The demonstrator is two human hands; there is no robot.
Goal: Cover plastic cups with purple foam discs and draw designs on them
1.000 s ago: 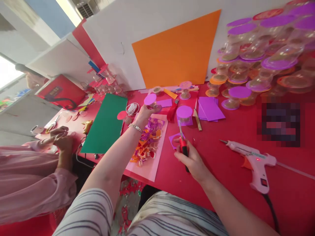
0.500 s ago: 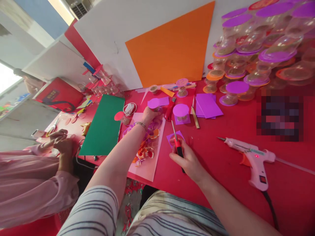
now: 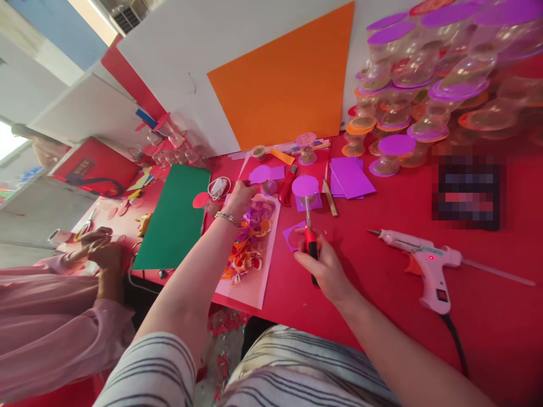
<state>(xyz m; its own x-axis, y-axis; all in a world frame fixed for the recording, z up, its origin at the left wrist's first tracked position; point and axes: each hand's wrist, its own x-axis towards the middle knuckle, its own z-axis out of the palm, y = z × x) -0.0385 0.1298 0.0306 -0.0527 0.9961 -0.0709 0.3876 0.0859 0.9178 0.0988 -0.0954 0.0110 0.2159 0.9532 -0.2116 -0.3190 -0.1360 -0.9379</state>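
My right hand (image 3: 324, 263) is closed around the red and black handle of a metal-tipped tool (image 3: 311, 240). Beside its fingers lies a purple square with a round hole (image 3: 292, 236). Farther back, a purple disc (image 3: 305, 185) tops a clear plastic piece. My left hand (image 3: 241, 198) reaches over the paper scraps (image 3: 251, 237), close to another purple-topped clear piece (image 3: 260, 174); its fingertips are too small and partly hidden to tell their grip. A red-handled cutter (image 3: 288, 186) lies between the two purple-topped pieces.
A pink glue gun (image 3: 424, 260) with a lit red light lies at right. Purple sheets (image 3: 350, 178) and a wooden-handled tool (image 3: 330, 198) lie farther back. Many clear cups (image 3: 436, 85) are stacked at back right. A green sheet (image 3: 173, 217) lies left, near a person in pink (image 3: 55, 316).
My left hand has drawn back slightly from the purple-topped piece. The view has shifted a little. The tool stays in my right hand, its tip now pointing more upright.
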